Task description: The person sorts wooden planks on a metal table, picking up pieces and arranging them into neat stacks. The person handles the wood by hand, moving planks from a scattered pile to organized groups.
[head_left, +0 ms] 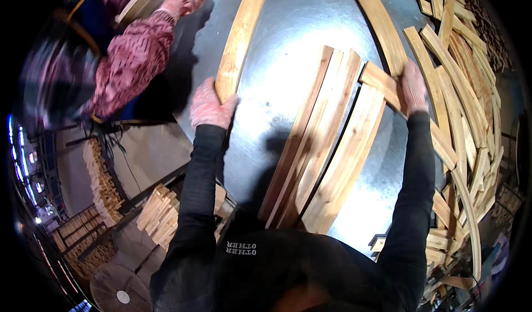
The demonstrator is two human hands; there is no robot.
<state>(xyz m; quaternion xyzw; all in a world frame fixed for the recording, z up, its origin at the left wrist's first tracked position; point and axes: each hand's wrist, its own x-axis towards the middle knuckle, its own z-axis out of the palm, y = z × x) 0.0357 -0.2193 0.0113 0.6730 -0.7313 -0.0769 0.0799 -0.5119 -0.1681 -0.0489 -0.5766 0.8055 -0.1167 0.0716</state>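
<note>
My left hand [213,106], in a pinkish-white work glove, grips the near end of a long pale wooden board [239,40] on the left of the metal table. On the right, my gloved right hand [414,88] closes on the near end of a second long board [379,21]. Both boards run away from me past the top edge of the view. A short wooden board [382,84] lies slantwise beside my right hand, its right end partly hidden. Between my arms lie several planks side by side, among them a reddish-brown plank [299,129] and a wider pale plank [346,157].
A shiny metal table [260,107] spans the middle. Along its right side lies a jumbled pile of wooden slats [471,101]. At upper left, a co-worker's patterned red sleeve [133,57] and gloved hand reach in. Stacked wood [159,215] stands lower left, near a round disc [119,290].
</note>
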